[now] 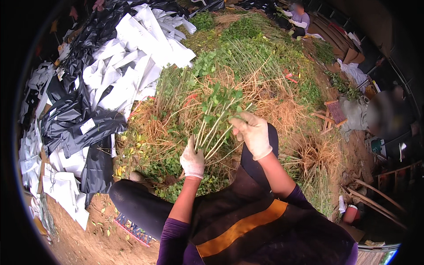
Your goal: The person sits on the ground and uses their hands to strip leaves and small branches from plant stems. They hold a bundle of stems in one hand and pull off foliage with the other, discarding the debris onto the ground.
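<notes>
My left hand [192,160], in a pale work glove, is closed around the lower part of a bundle of leafy plant stems [213,127]. The stems fan up and to the right, with green leaves near their tops. At the bundle's right side is my right hand [252,132], also gloved, its fingers bent by the leaves and stem ends; whether it grips a stem is unclear. Beyond the hands lie heaped plants with bare tan roots [281,114] and green stems [255,59].
Black plastic sheeting [92,132] and white sheets [119,76] lie in piles at the left. A small wooden stool [335,113] stands at the right, past another rooted bundle [314,155]. A person [298,21] sits at the far top right. Wooden sticks [374,200] lie lower right.
</notes>
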Available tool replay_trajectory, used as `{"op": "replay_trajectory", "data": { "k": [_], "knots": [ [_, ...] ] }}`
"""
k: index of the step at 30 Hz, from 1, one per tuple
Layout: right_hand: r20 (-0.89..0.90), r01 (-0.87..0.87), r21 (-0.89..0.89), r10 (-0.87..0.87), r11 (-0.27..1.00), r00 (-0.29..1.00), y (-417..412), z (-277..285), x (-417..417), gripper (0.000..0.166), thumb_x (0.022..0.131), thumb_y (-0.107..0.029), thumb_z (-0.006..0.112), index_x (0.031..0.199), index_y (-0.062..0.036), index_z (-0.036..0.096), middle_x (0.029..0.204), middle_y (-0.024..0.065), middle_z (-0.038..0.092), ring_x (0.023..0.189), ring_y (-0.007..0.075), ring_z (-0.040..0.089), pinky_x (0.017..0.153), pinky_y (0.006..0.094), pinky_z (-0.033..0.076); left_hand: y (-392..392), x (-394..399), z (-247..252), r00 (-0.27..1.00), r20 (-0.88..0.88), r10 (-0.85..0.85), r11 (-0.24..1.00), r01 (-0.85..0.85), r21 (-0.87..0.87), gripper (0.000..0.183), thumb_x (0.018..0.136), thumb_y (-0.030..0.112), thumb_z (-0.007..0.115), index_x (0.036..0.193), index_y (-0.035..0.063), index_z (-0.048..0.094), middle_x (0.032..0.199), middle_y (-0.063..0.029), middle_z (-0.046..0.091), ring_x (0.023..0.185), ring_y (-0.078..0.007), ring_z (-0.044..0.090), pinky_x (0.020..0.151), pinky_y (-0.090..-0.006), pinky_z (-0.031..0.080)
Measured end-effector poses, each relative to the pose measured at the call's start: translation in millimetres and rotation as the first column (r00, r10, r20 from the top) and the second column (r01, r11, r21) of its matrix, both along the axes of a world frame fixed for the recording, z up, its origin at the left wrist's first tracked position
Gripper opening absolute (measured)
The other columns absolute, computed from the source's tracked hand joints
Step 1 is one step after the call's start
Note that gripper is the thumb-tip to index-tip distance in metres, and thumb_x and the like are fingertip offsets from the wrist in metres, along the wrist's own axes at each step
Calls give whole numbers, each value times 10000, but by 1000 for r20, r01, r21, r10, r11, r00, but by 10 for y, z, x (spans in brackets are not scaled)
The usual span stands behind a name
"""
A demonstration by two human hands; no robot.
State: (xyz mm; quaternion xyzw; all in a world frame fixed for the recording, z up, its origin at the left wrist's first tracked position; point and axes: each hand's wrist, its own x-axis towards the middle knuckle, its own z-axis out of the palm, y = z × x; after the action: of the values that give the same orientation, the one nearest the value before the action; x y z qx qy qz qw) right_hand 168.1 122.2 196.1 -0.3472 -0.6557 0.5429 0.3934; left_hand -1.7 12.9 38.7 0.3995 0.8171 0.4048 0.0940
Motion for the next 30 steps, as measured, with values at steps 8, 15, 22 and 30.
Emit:
{"op": "replay_trajectory", "data": {
  "k": [8, 15, 22, 30],
  "knots": [
    [7, 47, 113, -48, 992, 999, 157, 72, 78, 210, 939, -159, 671, 1097, -21, 667, 728, 53, 676, 533, 83, 558, 508, 217, 452, 2, -5, -27, 993, 47, 105, 994, -105, 4, 567, 793, 86, 722, 1339, 28, 580, 1119, -232, 691, 963, -374, 692, 855, -417, 551],
    [-498, 282, -25, -256, 959, 828, 275, 202, -16, 159, 983, -175, 639, 1001, -20, 668, 714, 2, 641, 534, 25, 490, 493, 164, 377, -8, 31, -82, 985, 125, 122, 993, -120, -17, 491, 794, 84, 688, 1275, 6, 620, 960, -261, 703, 855, -404, 695, 806, -441, 549],
    [-86, 114, 247, -96, 962, 992, 223, 227, -57, 232, 950, -259, 673, 927, -36, 615, 778, 28, 641, 620, 126, 604, 529, 258, 473, -12, 91, -130, 996, 33, 80, 997, -81, 14, 469, 800, 104, 670, 1256, 6, 622, 968, -261, 702, 875, -407, 692, 803, -457, 544],
    [265, 52, 722, -345, 690, 901, 49, -192, -153, 222, 956, -251, 671, 1007, -37, 643, 731, 53, 645, 614, 122, 633, 511, 282, 470, -70, 92, -152, 993, 64, 103, 990, -108, 89, 438, 790, 64, 633, 1223, 5, 638, 899, -266, 701, 810, -427, 691, 751, -477, 545]
  ]
}}
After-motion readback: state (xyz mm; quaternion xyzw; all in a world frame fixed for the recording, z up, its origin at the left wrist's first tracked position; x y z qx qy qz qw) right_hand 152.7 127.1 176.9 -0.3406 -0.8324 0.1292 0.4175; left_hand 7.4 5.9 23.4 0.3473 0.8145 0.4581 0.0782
